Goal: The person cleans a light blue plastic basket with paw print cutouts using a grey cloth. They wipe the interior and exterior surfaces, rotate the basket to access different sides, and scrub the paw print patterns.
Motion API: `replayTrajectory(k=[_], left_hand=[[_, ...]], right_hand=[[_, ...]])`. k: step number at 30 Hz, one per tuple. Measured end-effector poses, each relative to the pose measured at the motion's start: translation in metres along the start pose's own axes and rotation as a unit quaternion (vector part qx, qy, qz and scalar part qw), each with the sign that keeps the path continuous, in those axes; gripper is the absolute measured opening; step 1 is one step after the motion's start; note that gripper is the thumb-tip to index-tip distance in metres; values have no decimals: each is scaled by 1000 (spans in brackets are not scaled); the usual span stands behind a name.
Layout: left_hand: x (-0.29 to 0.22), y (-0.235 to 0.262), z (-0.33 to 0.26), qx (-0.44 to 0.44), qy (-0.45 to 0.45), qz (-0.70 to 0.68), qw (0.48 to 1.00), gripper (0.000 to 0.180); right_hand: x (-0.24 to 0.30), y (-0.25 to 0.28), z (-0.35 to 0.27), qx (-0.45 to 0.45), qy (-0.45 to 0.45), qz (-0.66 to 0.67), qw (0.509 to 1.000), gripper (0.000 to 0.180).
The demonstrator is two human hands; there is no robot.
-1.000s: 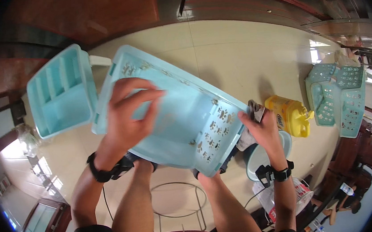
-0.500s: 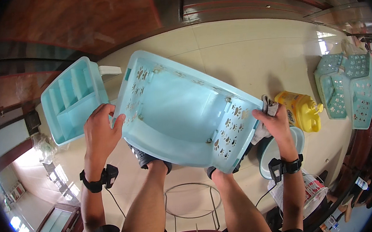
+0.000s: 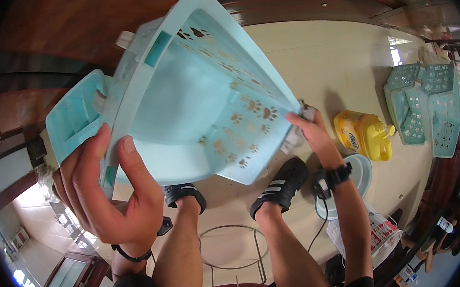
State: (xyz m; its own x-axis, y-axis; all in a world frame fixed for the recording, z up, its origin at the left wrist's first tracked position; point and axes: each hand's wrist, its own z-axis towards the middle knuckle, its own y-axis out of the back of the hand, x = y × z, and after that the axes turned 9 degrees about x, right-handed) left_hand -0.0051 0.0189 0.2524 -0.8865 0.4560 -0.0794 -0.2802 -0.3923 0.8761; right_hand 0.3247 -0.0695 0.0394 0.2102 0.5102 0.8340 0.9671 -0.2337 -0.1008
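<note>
A light blue plastic basket (image 3: 177, 110) with paw-print cut-outs is held up in front of me, tilted, with its left end raised closer. My left hand (image 3: 116, 198) grips its near-left rim, thumb and index finger on the edge. On the right side, my right hand (image 3: 318, 135) has hold of the rim with a greyish cloth (image 3: 294, 138) bunched under the fingers. Dark grime shows along the inside seam. Part of the left hand's fingers is hidden behind the rim.
Partly behind the basket lies a light blue compartmented tray (image 3: 70, 123). To the right stand a yellow jug (image 3: 362, 135), a pale basin (image 3: 360, 172) and more paw-print basket pieces (image 3: 420, 106). A metal ring stand (image 3: 230, 227) is between my legs; a white bucket (image 3: 380, 234) stands lower right.
The basket has been lifted and tipped, its left end rising toward me. My left hand has come up closer with the rim; my right hand has shifted slightly left with the cloth.
</note>
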Motion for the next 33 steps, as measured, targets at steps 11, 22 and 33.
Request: replayTrajectory(k=[11,22,33], left_hand=[[-38,-123,-75,287,-52,-228,929,27],[-47,-210,-109,393,8,-12,919,58],[-87,-194,-156,378,-91,-86,917,59]], right_hand=[[-4,-13,40,48,23,-51,997,18],[-50,-7,51,-70,-19,-262,962,34],[-73,-26,57,-173,-98,-352,914,48]])
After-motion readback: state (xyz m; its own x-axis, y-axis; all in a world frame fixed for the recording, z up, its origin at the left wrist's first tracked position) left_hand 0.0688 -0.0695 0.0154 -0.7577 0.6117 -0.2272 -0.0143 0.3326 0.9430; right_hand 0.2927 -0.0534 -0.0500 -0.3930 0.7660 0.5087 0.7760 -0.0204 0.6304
